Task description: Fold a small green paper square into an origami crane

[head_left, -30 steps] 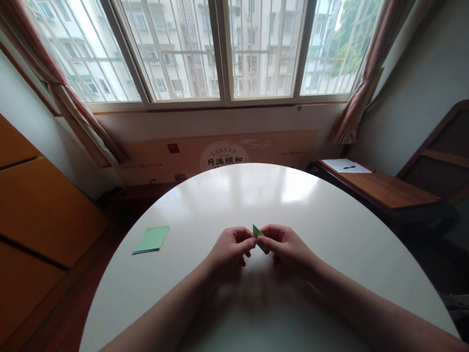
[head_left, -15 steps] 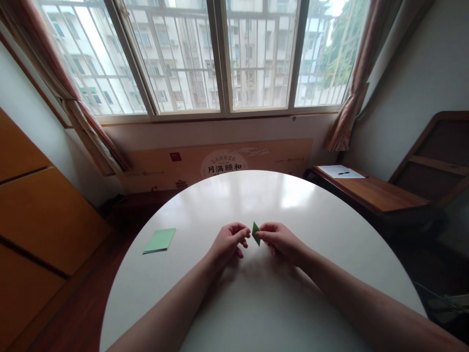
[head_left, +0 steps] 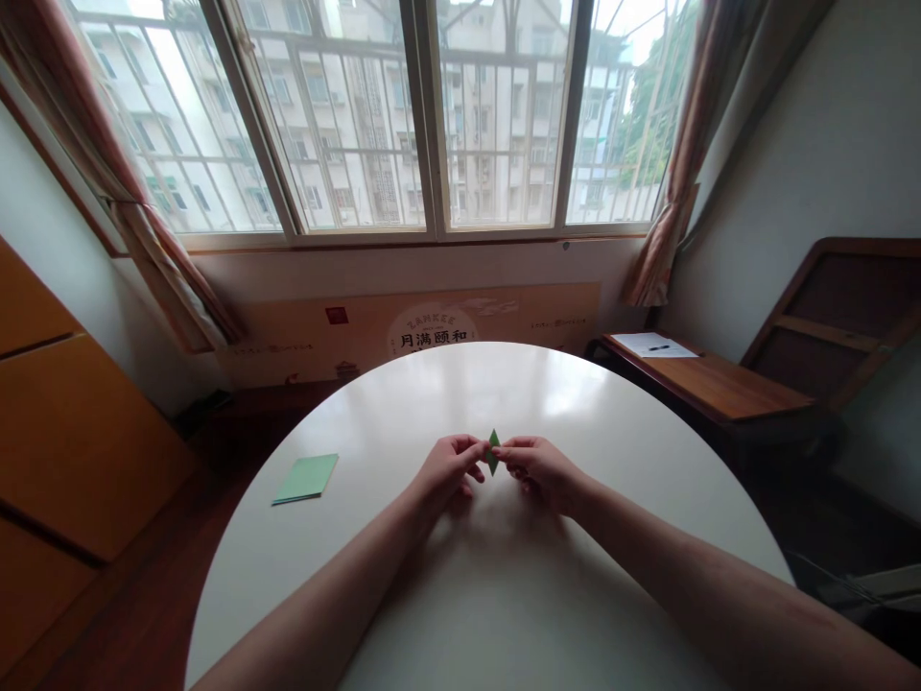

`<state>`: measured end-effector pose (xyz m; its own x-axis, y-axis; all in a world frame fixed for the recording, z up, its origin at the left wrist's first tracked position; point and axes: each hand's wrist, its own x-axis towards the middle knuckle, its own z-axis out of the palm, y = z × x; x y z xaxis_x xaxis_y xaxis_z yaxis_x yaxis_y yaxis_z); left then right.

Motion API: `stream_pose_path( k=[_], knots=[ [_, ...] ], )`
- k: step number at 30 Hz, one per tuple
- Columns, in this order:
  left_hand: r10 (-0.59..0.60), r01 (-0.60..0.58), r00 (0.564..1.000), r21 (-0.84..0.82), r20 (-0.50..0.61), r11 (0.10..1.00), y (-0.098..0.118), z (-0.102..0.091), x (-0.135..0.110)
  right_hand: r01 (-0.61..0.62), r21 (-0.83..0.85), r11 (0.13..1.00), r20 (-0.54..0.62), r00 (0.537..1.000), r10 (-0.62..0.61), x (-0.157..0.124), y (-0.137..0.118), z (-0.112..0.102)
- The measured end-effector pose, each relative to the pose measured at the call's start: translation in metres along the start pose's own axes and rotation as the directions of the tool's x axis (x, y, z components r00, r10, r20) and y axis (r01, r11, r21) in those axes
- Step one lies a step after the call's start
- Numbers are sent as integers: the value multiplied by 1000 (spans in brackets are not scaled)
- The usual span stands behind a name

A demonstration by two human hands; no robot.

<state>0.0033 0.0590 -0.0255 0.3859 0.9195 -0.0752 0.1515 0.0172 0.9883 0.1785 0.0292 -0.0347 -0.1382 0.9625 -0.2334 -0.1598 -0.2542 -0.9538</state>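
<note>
A small piece of folded green paper (head_left: 493, 465), diamond-shaped, is held upright a little above the white table. My left hand (head_left: 455, 465) pinches its left side between thumb and fingers. From the other side my right hand (head_left: 536, 467) grips it too, the thumb lying across its middle. Fingertips of both hands cover part of the paper, so its inner folds are hidden. Farther left on the tabletop lies a stack of square light green paper sheets (head_left: 307, 478), apart from both hands.
The round white table (head_left: 288, 585) has a curved edge toward the window. Right of it stands a wooden desk chair (head_left: 748, 384) with a white paper sheet (head_left: 640, 344) and a dark pen (head_left: 659, 347) on it. An orange-brown cabinet (head_left: 64, 432) is at left.
My left hand has closed in on the folded paper and now touches it. The paper has turned more upright. The whole view has shifted slightly.
</note>
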Motion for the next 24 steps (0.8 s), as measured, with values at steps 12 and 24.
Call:
stream_pose_path(
  k=[12,24],
  knots=[
    [-40,39,999,33,36,999,2,1,-7,24,11,1000,51,998,-24,-4,-2,-8],
    [-81,77,988,33,133,996,6,10,-18,81,114,990,12,996,-83,-6,4,-8]
  ],
)
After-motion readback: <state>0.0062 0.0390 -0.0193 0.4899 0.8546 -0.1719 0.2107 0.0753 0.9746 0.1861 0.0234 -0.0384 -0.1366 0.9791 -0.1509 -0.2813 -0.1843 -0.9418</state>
